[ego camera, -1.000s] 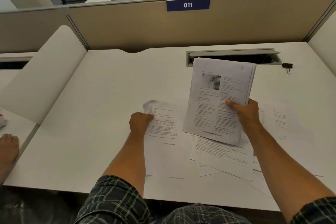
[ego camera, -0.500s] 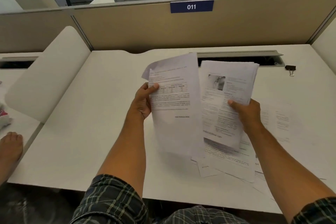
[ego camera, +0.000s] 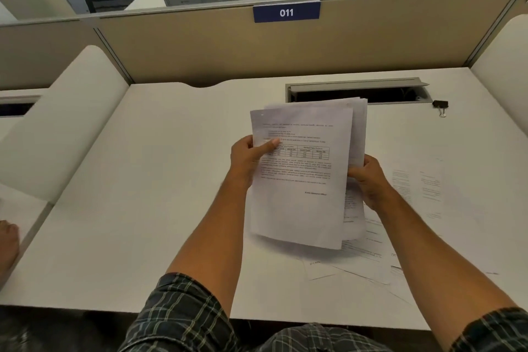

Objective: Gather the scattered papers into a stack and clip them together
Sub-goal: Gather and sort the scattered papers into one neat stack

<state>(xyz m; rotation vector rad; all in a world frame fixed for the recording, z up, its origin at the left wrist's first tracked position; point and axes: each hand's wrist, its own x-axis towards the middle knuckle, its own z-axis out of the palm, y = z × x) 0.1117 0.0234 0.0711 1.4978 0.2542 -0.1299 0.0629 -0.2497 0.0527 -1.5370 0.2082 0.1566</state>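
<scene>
**Squaring a growing stack above the bench**

Above the middle of the white bench [ego camera: 160, 180], both hands hold a sheaf of printed papers [ego camera: 303, 180] upright and off the surface. At the sheaf's left edge, the left hand [ego camera: 248, 157] pinches the front sheet, the one with a small table printed on it, thumb across the print. On the opposite edge, the right hand [ego camera: 368, 180] grips the sheets behind it with curled fingers. The front sheet sits lower and further left than those behind, so the edges do not line up.

More loose sheets [ego camera: 371, 254] lie flat on the bench below and to the right of the sheaf. A black binder clip [ego camera: 440, 105] rests well apart, beside the open cable tray [ego camera: 354, 88].

To do this step well, loosen both grips slightly and tap the bottom edge on the bench so the sheets settle flush. Collect the remaining sheets next, and clip last.
</scene>
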